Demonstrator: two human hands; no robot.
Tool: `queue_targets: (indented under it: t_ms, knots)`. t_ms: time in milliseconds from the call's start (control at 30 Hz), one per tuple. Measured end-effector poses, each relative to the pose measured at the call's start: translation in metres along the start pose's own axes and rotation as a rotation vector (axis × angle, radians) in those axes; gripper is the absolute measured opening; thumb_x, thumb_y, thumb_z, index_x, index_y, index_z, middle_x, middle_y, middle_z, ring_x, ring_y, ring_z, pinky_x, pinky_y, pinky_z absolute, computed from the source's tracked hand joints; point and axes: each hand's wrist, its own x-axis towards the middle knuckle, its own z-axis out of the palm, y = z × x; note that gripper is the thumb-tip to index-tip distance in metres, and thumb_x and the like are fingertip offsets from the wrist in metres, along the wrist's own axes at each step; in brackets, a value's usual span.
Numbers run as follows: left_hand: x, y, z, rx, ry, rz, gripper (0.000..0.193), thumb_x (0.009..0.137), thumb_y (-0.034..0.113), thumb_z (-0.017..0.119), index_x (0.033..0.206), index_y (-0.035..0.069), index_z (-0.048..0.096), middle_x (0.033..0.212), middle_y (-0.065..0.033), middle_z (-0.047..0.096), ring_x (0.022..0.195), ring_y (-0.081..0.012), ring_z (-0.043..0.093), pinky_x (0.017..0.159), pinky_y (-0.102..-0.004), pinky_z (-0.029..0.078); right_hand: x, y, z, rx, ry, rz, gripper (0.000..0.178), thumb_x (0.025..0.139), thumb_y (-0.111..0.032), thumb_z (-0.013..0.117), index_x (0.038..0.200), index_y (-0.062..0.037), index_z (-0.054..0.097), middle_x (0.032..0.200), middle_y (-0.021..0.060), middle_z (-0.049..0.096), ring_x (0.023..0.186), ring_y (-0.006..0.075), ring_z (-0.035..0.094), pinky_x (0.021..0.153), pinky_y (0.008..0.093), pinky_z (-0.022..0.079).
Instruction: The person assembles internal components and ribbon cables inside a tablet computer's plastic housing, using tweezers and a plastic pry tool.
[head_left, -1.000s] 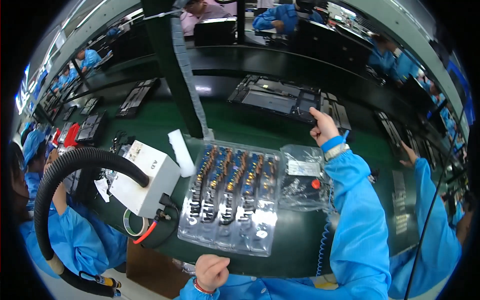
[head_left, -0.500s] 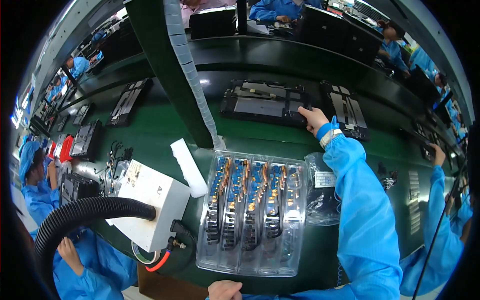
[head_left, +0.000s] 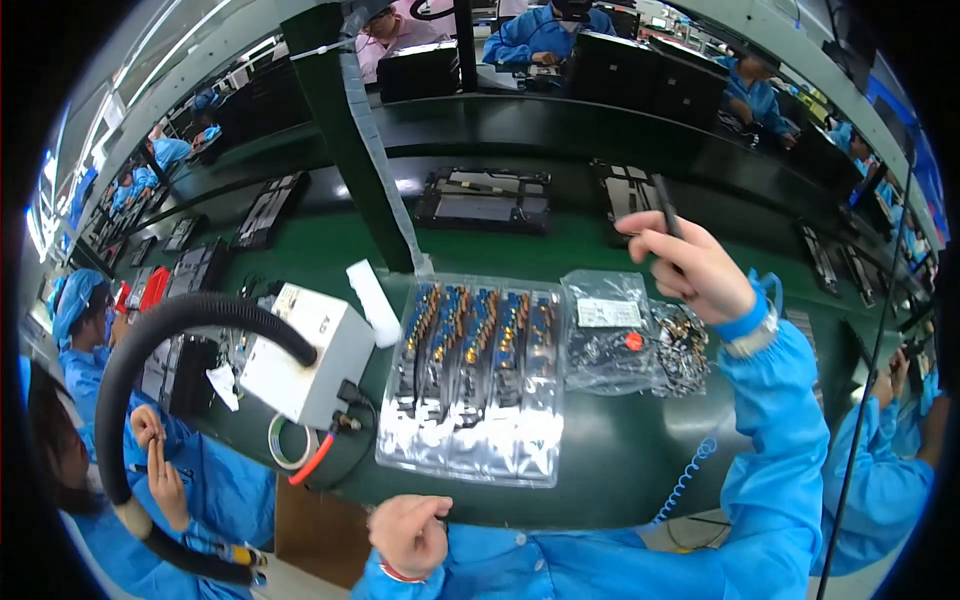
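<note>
My right hand [head_left: 690, 270] is raised over the right part of the bench, its fingers closed around a slim black pen-like tool [head_left: 664, 205] that points upward. Below and beside that hand lie a clear plastic bag [head_left: 607, 345] with a white label and a heap of small metal-and-black parts [head_left: 682, 350]. At the bench's front edge my left hand [head_left: 410, 535] is curled, thumb against the fingers; whether anything is in it is hidden. In front of it sits a clear compartment tray [head_left: 470, 455] with rows of blue, gold and black flex-cable parts [head_left: 475, 345].
Dark flat device assemblies [head_left: 485, 200] lie along the back, another [head_left: 620, 190] behind my right hand. A white box [head_left: 300, 360] with a black hose [head_left: 200, 305], a white roll [head_left: 374, 305] and a tape ring [head_left: 292, 443] stand left. A green post [head_left: 345, 130] rises behind. Co-workers sit on both sides.
My right hand has left the dark device assembly and come back toward me, now raised with the black tool. My left hand shows more fully. The whole view has shifted.
</note>
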Motion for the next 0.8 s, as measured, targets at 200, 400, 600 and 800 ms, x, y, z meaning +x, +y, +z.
queue_targets:
  t_ms: [200,400,600,800]
  knots:
    - [0.066,0.104,-0.028,0.022,0.155,0.441,0.017,0.086,0.011,0.05,0.103,0.012,0.049,0.08,-0.0109,0.058,0.056,-0.0201,0.05,0.047,-0.0328,0.035,-0.116,0.014,0.002,-0.071,0.019,-0.042,0.029,0.087,-0.013,0.051,0.114,-0.004,0.053,0.085,-0.002,0.056,0.052,-0.0005,0.032,0.045,0.0152,0.024]
    - [0.066,0.153,-0.037,-0.146,0.045,0.67,0.038,0.085,0.017,0.044,0.123,0.018,0.045,0.089,-0.0213,0.058,0.061,-0.0266,0.051,0.049,-0.0332,0.036,-0.16,0.093,-0.024,0.093,0.049,0.022,0.025,0.088,-0.014,0.052,0.111,-0.0037,0.055,0.081,-0.001,0.055,0.052,0.0,0.033,0.045,0.0158,0.024]
    - [0.113,0.151,0.021,-0.507,0.02,0.377,0.031,0.086,0.013,0.047,0.116,0.01,0.05,0.093,-0.0168,0.057,0.072,-0.0253,0.054,0.057,-0.0365,0.04,-0.142,0.142,-0.039,0.143,0.257,-0.068,0.021,0.089,-0.013,0.052,0.106,-0.0029,0.057,0.072,-0.0022,0.053,0.049,-0.0008,0.031,0.042,0.0159,0.022]
    - [0.211,0.04,0.205,-1.519,-0.236,-1.075,0.049,0.086,0.019,0.047,0.127,-0.003,0.03,0.132,-0.0231,0.033,0.121,-0.0315,0.038,0.102,-0.0392,0.032,-0.14,0.178,-0.046,-0.049,0.397,-0.255,0.015,0.089,-0.006,0.05,0.095,0.0008,0.061,0.064,-0.0006,0.053,0.06,0.0044,0.045,0.054,0.0184,0.035]
